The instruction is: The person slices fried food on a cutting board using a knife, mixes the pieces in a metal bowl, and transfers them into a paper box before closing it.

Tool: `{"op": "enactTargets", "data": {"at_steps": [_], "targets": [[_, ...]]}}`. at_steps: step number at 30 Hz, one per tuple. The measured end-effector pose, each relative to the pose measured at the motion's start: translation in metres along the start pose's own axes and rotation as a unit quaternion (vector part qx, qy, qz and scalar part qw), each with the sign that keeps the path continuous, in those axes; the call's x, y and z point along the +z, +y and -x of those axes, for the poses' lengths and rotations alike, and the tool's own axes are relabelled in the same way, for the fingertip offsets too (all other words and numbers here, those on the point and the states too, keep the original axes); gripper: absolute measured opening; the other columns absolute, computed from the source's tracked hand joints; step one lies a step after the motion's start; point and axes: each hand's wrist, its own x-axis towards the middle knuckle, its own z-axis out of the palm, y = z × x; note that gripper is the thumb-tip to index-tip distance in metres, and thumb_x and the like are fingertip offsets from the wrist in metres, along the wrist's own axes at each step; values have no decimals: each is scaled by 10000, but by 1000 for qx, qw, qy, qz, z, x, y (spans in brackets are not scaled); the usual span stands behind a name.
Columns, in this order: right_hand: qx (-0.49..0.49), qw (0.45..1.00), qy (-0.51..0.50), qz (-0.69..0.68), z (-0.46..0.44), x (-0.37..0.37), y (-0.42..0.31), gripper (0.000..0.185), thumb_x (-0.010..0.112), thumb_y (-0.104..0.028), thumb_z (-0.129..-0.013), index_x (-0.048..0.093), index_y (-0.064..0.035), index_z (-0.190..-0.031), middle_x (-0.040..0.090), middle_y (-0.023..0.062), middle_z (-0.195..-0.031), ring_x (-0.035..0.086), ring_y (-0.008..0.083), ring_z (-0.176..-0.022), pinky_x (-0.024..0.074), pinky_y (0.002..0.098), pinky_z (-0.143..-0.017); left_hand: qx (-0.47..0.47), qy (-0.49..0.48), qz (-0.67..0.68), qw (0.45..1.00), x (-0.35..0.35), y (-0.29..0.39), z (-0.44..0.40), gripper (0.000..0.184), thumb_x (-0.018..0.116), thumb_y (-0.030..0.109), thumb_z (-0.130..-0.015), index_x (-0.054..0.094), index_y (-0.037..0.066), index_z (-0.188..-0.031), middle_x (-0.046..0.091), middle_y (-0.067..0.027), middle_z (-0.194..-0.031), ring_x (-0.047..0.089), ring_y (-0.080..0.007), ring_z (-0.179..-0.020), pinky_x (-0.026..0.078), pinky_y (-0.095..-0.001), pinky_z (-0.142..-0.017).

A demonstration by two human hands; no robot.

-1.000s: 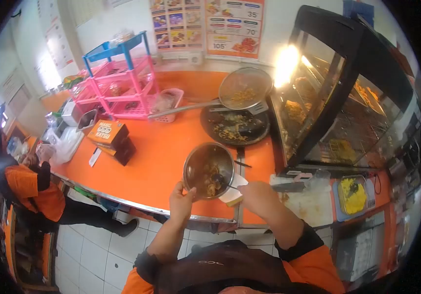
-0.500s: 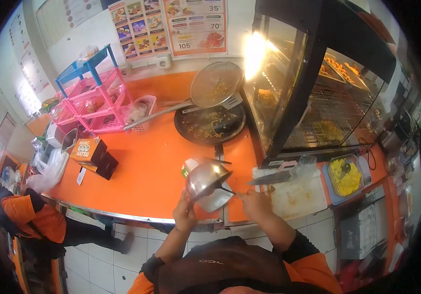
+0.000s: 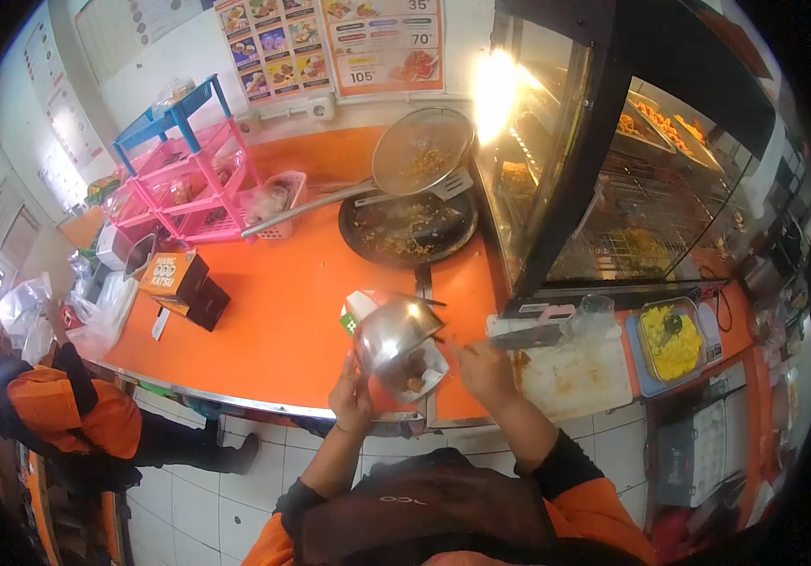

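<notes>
My left hand [image 3: 351,396] is closed on the rim of a shiny metal bowl [image 3: 394,332], which is tilted over an open white paper food box [image 3: 434,370]. Brown food pieces [image 3: 414,372] show in the box under the bowl's lower edge. Just right of the bowl, my right hand [image 3: 486,374] is closed around a thin dark-handled utensil [image 3: 443,341]; its working end is hidden by the bowl. A printed green and white piece of packaging [image 3: 352,311] sticks out behind the bowl. The knife [image 3: 530,338] lies on the white cutting board [image 3: 580,375], near my right hand.
A black pan [image 3: 358,241] holds food scraps, with a strainer [image 3: 421,151] and slotted spatula [image 3: 452,185] across it. A glass food warmer [image 3: 603,189] and tub of yellow food [image 3: 669,335] stand right. An orange-black box [image 3: 179,283], pink rack [image 3: 183,189] and another person [image 3: 75,401] are left.
The bowl has tipped further over the box, and brown food now shows inside. My right hand and utensil have shifted slightly up. At left, the other person's arm has risen with a plastic bag.
</notes>
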Motion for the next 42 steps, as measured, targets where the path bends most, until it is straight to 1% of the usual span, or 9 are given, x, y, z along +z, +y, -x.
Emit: {"op": "enactTargets", "data": {"at_steps": [4, 6, 10, 12, 15, 25, 30, 34, 42], "targets": [[5, 999, -37, 22, -5, 33, 35, 212, 584, -136, -712, 650, -136, -914, 543, 92, -709, 577, 295, -652, 473, 411, -576, -196, -61, 106, 973, 1, -13, 3, 508, 466, -107, -835, 339, -49, -1323, 564, -142, -1142, 550, -212, -1028, 481, -322, -874], [-20, 991, -134, -4, -3, 35, 54, 224, 585, -135, -713, 644, -134, -929, 553, 100, -714, 581, 299, -662, 473, 413, -586, -216, -11, 165, 962, 8, -28, 8, 452, 529, -96, -810, 438, -49, -1250, 555, -169, -1174, 563, -181, -1004, 477, -291, -840], [-18, 996, -28, -82, -25, 24, 48, 200, 581, -118, -702, 651, -128, -889, 585, 113, -744, 594, 308, -713, 481, 405, -628, -307, -1, 307, 901, 2, -9, -1, 487, 545, -102, -803, 426, -53, -1272, 545, -149, -1195, 546, -160, -1033, 458, -268, -845], [-52, 989, -126, -57, -22, 41, 61, 199, 583, -121, -701, 656, -127, -887, 599, 114, -754, 597, 308, -726, 482, 397, -640, -307, -24, 275, 911, 0, -23, 11, 484, 533, -113, -802, 427, -55, -1270, 542, -139, -1199, 536, -160, -1047, 448, -270, -862], [-49, 977, -25, -207, -32, 34, 52, 177, 589, -142, -716, 662, -125, -876, 601, 115, -743, 596, 314, -716, 483, 393, -640, -296, -33, 271, 915, 1, -20, 6, 486, 530, -117, -802, 426, -54, -1273, 543, -133, -1197, 527, -155, -1050, 441, -271, -873], [-42, 986, -91, -130, -30, 24, 31, 172, 569, -139, -762, 676, -117, -895, 606, 139, -753, 604, 310, -706, 487, 379, -636, -194, -38, 163, 967, -3, -4, 4, 383, 561, -87, -802, 525, -28, -1178, 559, -168, -1186, 576, -176, -1013, 469, -239, -794], [38, 988, -37, -143, -14, 13, 37, 160, 564, -108, -808, 686, -101, -910, 624, 119, -760, 617, 279, -718, 488, 351, -647, -85, -24, 91, 992, -8, -17, 20, 306, 555, -76, -809, 572, -26, -1110, 562, -209, -1165, 566, -237, -1063, 465, -282, -847], [-35, 978, -101, -177, 14, 47, 60, 158, 592, -135, -798, 690, -124, -922, 641, 109, -783, 618, 277, -721, 491, 343, -658, -79, -34, 44, 995, -5, -4, 16, 257, 544, -77, -813, 590, -36, -1063, 539, -217, -1193, 518, -275, -1135, 426, -341, -931], [-10, 972, -222, -70, 28, 6, 43, 166, 574, -153, -791, 696, -139, -902, 647, 100, -786, 618, 262, -735, 487, 360, -680, -103, -43, 116, 987, 0, -17, 22, 394, 505, -86, -839, 434, -71, -1226, 476, -218, -1253, 559, -246, -1036, 456, -341, -898]]}}
